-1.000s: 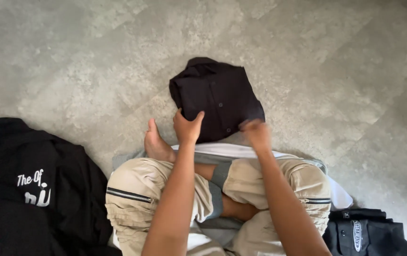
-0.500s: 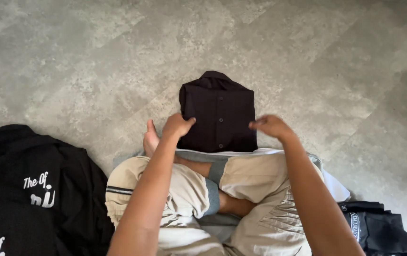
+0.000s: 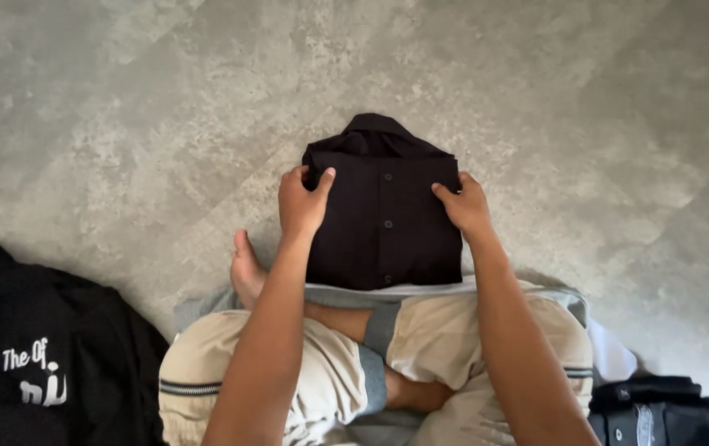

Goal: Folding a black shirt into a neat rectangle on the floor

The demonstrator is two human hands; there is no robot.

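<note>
A folded black button-up shirt [image 3: 383,211] lies on the grey floor in front of my crossed legs, its collar pointing away from me. My left hand [image 3: 301,202] grips its upper left edge, thumb on top. My right hand [image 3: 463,205] holds the upper right edge the same way. Both arms reach forward over my knees in beige shorts [image 3: 453,347]. The shirt's near edge rests against a grey and white cloth [image 3: 371,291] under my legs.
A black garment with white lettering [image 3: 37,347] lies on the floor at my left. A folded dark garment [image 3: 660,413] sits at the lower right, next to my knee. My bare foot [image 3: 247,268] sticks out left of the shirt. Grey mottled floor [image 3: 123,124] surrounds everything.
Both hands have slid from the shirt's near corners up to its far side edges. The shirt has been straightened into a squarer, flatter fold.
</note>
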